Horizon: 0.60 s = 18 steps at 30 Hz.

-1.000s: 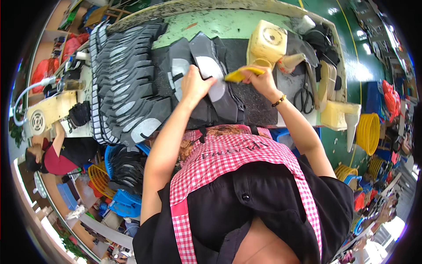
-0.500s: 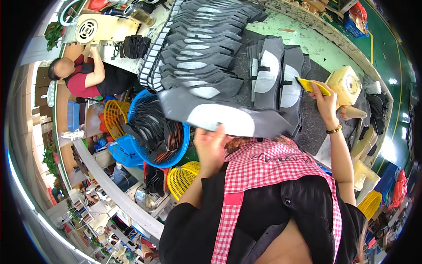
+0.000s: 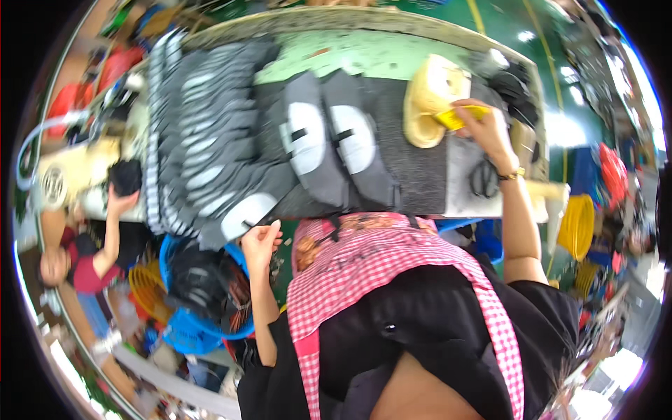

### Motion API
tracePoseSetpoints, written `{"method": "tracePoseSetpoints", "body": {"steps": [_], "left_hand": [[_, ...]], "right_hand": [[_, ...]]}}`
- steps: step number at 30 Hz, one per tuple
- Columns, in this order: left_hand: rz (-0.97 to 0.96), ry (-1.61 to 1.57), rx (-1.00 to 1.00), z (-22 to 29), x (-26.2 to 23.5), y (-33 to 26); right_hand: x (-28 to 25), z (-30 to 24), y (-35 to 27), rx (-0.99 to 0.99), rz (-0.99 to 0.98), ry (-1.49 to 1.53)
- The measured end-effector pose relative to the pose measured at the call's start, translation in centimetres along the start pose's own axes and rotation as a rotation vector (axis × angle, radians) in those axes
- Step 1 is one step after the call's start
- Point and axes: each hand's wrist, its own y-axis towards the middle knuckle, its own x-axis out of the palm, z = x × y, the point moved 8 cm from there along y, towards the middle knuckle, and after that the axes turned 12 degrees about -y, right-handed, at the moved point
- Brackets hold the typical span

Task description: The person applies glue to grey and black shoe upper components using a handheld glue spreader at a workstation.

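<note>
My left hand point(image 3: 260, 246) is at the table's front edge, thumb and fingers apart. It sits against the lower edge of a dark grey, boat-shaped cut piece point(image 3: 218, 232) with a white oval patch, at the near end of an overlapping row point(image 3: 217, 119) of such pieces. My right hand point(image 3: 486, 129) grips a flat yellow brush point(image 3: 453, 117), its tip over the opening of a cream plastic container point(image 3: 422, 91). Between my hands, two stacks of the same pieces point(image 3: 308, 140) point(image 3: 355, 140) lie on a dark mat.
Below the row stands a blue basket point(image 3: 248, 323) full of dark pieces, with a yellow basket point(image 3: 148, 290) beside it. A co-worker point(image 3: 84, 262) sits at a cream machine point(image 3: 66, 168) on the left. A raised rim point(image 3: 336, 15) bounds the table's far side.
The grey piece moved from in front of me leftward onto the row, and my left hand came away from gripping it. My right hand brought the brush to the cream container. My view turned.
</note>
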Motion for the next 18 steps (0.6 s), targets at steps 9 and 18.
{"method": "tracePoseSetpoints", "body": {"steps": [9, 18], "left_hand": [[-0.218, 0.600, 0.909, 17.5, 21.2, 1.8], [-0.263, 0.636, 0.630, 15.8, 21.4, 6.4]], "right_hand": [[3.3, -1.9, -5.7, -0.354, 0.357, -0.368], [11.4, -8.1, 4.2, -0.688, 0.290, -0.112]]}}
